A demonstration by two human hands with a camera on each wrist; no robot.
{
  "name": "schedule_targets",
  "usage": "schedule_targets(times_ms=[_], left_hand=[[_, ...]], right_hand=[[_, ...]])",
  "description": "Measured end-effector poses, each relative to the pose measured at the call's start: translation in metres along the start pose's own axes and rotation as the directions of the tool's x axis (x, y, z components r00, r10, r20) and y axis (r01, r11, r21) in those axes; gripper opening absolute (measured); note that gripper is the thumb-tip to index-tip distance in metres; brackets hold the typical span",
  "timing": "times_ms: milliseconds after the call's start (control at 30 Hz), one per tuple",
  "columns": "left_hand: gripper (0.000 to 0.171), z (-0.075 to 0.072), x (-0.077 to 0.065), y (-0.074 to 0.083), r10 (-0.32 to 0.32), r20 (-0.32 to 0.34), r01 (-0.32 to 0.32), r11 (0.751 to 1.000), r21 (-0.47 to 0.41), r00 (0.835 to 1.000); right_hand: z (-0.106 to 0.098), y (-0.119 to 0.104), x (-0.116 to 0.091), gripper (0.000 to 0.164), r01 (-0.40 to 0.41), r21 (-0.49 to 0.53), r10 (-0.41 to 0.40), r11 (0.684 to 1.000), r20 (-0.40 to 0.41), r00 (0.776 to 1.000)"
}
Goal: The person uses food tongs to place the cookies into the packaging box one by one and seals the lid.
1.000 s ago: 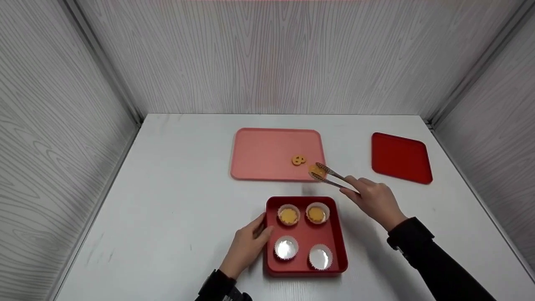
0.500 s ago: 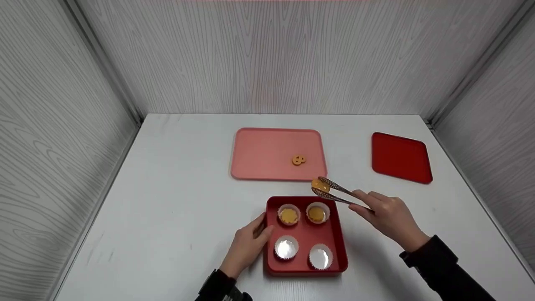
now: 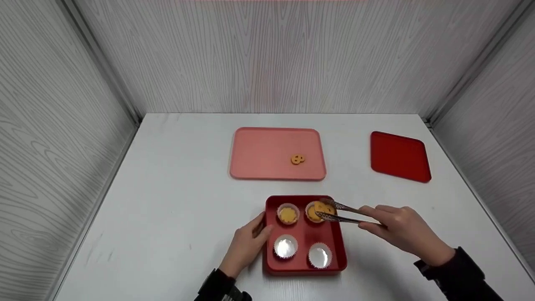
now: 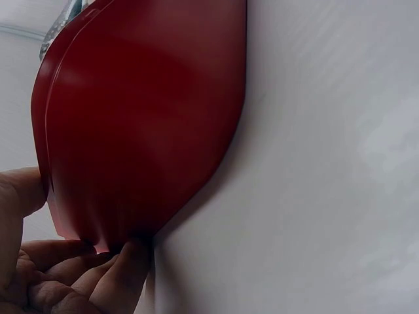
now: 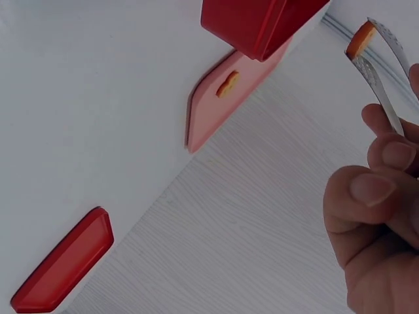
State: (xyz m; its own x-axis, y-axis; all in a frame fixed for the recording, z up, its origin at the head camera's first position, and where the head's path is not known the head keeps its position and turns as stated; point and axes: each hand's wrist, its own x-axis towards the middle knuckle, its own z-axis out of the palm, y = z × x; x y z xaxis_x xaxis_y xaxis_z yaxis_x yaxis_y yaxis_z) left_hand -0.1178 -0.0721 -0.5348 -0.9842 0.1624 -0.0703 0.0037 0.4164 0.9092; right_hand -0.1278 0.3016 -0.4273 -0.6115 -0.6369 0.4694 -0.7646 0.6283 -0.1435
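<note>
My left hand [image 3: 246, 244] grips the left wall of a red square box [image 3: 301, 234], thumb at the rim and fingers against the outside. With my right hand [image 3: 401, 230] I hold metal tongs [image 3: 347, 208], which pinch a pretzel-shaped cookie [image 3: 324, 207] over the box's back right part. The cookie overlaps a white paper cup [image 3: 308, 207] with a yellow cookie in it. A second paper cup [image 3: 297, 209] at the back left holds another yellow cookie [image 3: 287, 215]. Two front paper cups, left [image 3: 285, 246] and right [image 3: 320, 256], show bare shiny bottoms.
A pink tray [image 3: 263, 152] lies behind the box, bearing one pretzel-shaped cookie [image 3: 297, 159]. At the back right of the white table [image 3: 167, 200] is a red tray [image 3: 399, 156]. Grey wood-grain panels [image 3: 267, 58] stand around the table.
My right hand has brought the tongs and pinched cookie from the pink tray's front right corner toward me, over the box's back right cup. The left hand has kept its hold on the box.
</note>
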Motion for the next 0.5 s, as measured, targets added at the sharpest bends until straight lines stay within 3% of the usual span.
schedule_targets(times_ms=[300, 500], left_hand=[[0.067, 0.0007, -0.0004, -0.0006, -0.014, 0.008, 0.014, 1.000, 0.000, 1.000], [0.066, 0.0006, 0.0000, -0.0006, -0.014, 0.010, 0.014, 1.000, 0.005, 1.000]], right_hand=[[-0.0069, -0.0055, -0.0019, 0.023, 0.000, 0.091, -0.017, 0.996, 0.192, 0.981], [-0.0076, -0.0087, -0.0013, 0.018, 0.019, 0.163, -0.063, 0.986, 0.269, 0.961]])
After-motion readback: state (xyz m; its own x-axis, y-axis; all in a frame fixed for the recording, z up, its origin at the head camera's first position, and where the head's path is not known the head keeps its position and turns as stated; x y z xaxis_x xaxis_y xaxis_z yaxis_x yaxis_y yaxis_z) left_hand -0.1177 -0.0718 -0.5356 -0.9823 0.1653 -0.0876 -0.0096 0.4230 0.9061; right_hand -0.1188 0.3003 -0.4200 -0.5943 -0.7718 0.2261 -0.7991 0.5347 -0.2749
